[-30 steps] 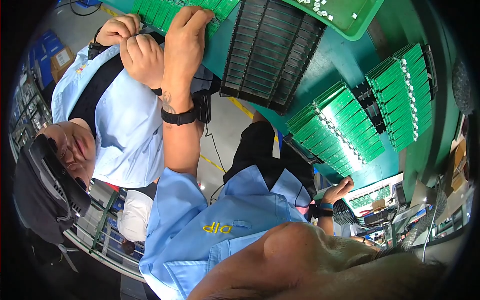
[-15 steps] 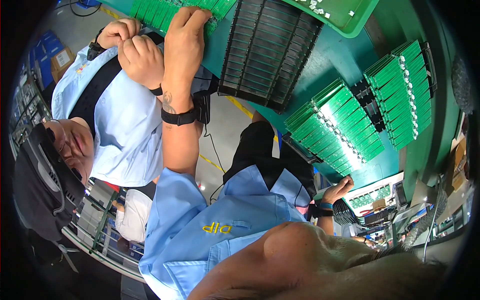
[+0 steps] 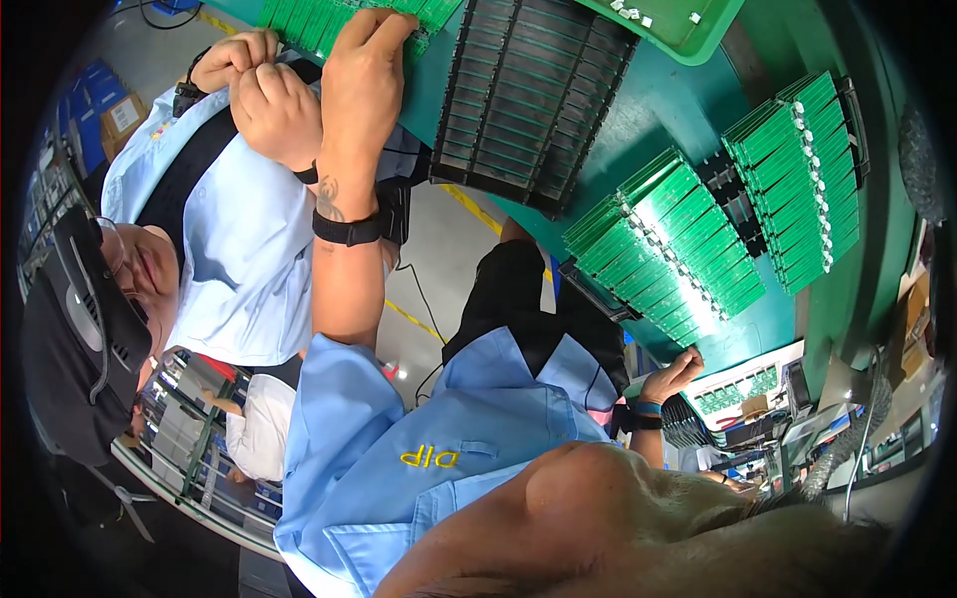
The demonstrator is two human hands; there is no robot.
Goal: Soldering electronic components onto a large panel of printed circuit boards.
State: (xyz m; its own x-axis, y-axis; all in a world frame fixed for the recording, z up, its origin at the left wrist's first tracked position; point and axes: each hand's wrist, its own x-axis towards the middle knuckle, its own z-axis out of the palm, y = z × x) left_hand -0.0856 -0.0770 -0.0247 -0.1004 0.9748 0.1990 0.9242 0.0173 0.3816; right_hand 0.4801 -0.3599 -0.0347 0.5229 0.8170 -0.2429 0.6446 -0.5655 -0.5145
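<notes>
- At far left, a co-worker (image 3: 249, 219) in a light blue shirt; their hands (image 3: 274, 115) meet beside the boards.
- Top left, green circuit boards (image 3: 309, 22) lie on the teal table (image 3: 653, 125); whether these are finished cannot be told.
- Over their right end, the wearer's left hand (image 3: 364, 80), fingertips pinched together; any small part between them is hidden.
- Top centre, a black slotted rack (image 3: 528, 100).
- Right of centre, a stack of green boards (image 3: 663, 249) with a line of pale parts.
- Below it, well apart from the left, the right hand (image 3: 673, 374), fingers curled; its grip cannot be told.
- Top right, a green tray (image 3: 688, 50) holding loose white pieces (image 3: 638, 17).
- Far right, another board stack (image 3: 797, 189) bearing white parts; work seems partway along.
</notes>
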